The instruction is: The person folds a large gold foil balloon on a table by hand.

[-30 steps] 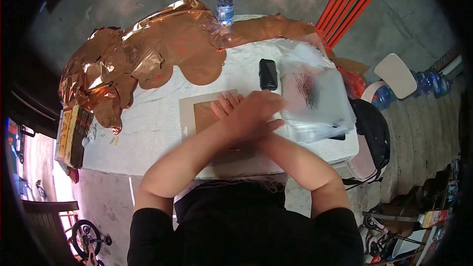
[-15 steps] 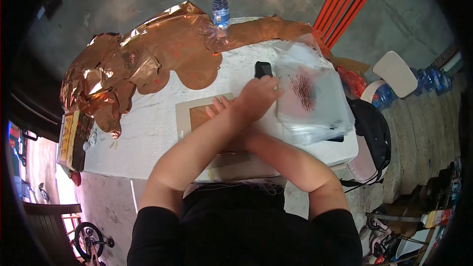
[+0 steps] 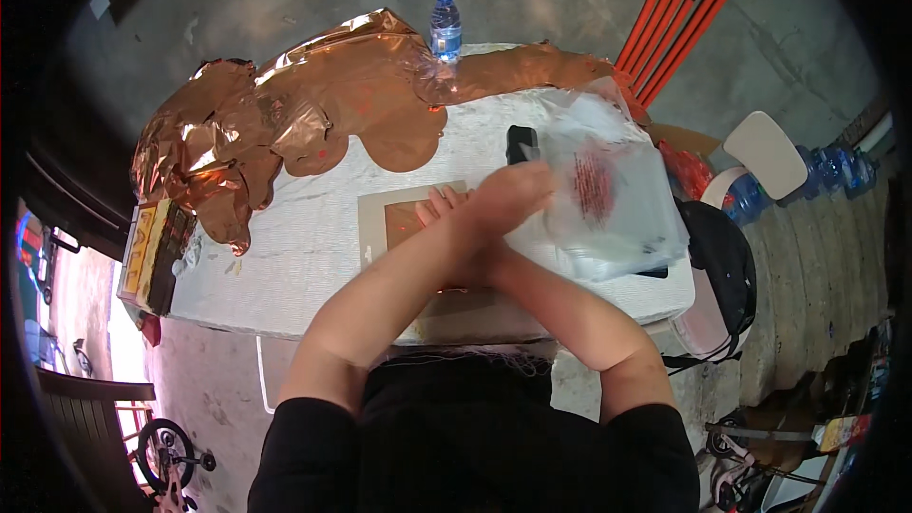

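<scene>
Toward the near edge of the table (image 3: pixel 309 237) lay a beige board (image 3: pixel 371 228), the right hand (image 3: pixel 444 202) stretching loose fingers over it, apparently gripping nothing. The left hand (image 3: pixel 516 196) blurred; its grip couldn't be told. A clear film corner (image 3: pixel 532 151) had just risen by the phone (image 3: pixel 519 138), suggesting that the bag stack (image 3: pixel 622 214), near the right edge, was loosening.

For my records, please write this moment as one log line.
left hand: at clear plastic stack; right hand: over copper-coloured sheet; forearms: crossed
</scene>
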Demonstrator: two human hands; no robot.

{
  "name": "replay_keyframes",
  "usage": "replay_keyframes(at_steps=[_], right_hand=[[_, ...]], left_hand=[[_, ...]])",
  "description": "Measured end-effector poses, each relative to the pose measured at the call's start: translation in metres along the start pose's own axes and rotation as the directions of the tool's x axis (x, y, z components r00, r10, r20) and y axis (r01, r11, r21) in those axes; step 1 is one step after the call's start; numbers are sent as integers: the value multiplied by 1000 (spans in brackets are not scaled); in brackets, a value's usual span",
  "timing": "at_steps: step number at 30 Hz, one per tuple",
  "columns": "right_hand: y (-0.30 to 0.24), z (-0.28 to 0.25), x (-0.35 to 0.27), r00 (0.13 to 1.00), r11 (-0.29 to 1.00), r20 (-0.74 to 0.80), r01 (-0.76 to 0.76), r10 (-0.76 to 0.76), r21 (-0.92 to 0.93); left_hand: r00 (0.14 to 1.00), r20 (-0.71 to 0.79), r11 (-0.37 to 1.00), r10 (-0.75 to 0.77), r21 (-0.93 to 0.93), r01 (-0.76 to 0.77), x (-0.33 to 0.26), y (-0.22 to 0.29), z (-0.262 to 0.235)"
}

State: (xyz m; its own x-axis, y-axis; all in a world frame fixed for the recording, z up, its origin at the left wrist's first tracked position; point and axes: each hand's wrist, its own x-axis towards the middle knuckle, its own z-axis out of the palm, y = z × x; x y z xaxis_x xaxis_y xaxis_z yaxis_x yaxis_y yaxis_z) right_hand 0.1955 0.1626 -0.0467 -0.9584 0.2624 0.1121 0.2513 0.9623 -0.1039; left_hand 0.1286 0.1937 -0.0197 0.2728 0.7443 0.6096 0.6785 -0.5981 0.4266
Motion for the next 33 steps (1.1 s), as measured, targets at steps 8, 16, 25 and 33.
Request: replay_keyframes(at_steps=[8,16,25,33], right_hand=[[2,2,5,963,910,-253,184,-91,371],[-3,7,-2,953,975,-300,107,-45,194],[-1,2,-2,991,985,-130,27,-5,168],[0,-3,-6,995,995,-97,7,3,98]], left_hand=[[998,38,999,-41,-31,42,15,6,-32],[942,-316,979,-111,128,158,-74,53,-161],[675,-113,666,-729,110,738,-260,53,-256],[668,-244,353,-703,695,626,-268,65,-280]])
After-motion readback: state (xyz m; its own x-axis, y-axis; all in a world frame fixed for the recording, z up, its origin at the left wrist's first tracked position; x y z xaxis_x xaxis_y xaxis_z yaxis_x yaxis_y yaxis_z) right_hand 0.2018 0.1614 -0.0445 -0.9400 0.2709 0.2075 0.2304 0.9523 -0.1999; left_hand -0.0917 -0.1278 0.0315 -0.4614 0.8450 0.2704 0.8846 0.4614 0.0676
